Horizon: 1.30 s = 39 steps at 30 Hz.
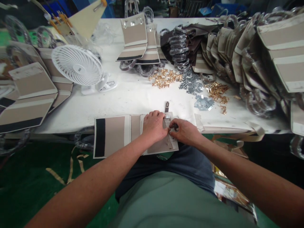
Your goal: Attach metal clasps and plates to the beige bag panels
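Note:
A flat, unfolded bag body [115,136] in beige with pale bands and a black strip lies across the table's front edge, partly over my lap. My left hand [154,126] grips it near its right end, fingers curled, thumb towards the right. Close beside that thumb, my right hand [184,130] is closed in a pinch at the panel's right end; whatever is between its fingertips is too small or hidden to make out. A short dark strap [167,107] with a metal fitting sticks out beyond the panel's far edge.
Gold metal fittings [163,78], grey metal plates [192,83] and more gold pieces [217,90] lie in piles on the white table [133,98]. A white fan [77,65] stands left. Stacked bag bodies [237,50] with wrapped handles crowd the right; others [35,82] lie left.

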Motion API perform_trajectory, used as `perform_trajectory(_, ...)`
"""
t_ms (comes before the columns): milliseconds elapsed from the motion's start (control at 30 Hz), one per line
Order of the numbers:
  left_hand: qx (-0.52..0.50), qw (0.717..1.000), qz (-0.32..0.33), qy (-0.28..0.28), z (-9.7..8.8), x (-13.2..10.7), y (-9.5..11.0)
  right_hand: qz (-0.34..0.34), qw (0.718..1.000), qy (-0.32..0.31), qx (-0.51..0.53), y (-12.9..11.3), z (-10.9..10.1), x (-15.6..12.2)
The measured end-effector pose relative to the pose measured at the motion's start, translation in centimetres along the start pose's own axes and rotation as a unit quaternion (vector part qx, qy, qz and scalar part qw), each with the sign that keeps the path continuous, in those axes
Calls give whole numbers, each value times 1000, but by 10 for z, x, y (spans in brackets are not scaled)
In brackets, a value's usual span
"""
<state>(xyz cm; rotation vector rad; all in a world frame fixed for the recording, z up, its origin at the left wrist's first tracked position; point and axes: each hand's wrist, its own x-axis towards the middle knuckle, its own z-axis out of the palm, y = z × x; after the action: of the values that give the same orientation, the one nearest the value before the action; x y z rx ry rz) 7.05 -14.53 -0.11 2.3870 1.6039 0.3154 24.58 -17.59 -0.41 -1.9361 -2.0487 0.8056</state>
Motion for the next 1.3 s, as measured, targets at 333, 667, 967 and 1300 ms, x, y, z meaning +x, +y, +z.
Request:
perform_trajectory(333,-25,1000,7,9,-5,4,-18,20,999,-37,15,-5,-4,5)
perform_trajectory(667,-108,988,55,93,6,-6,-46,-34,998,-29,47,-14,-39,21)
perform_trajectory(967,-141,984,60,86,9,-9,-54,75,987,120,-70,11,-91,172)
perform_trajectory(1300,-134,987,67,64,8,-7,-56,115,979,92,-140,69,-105,219)
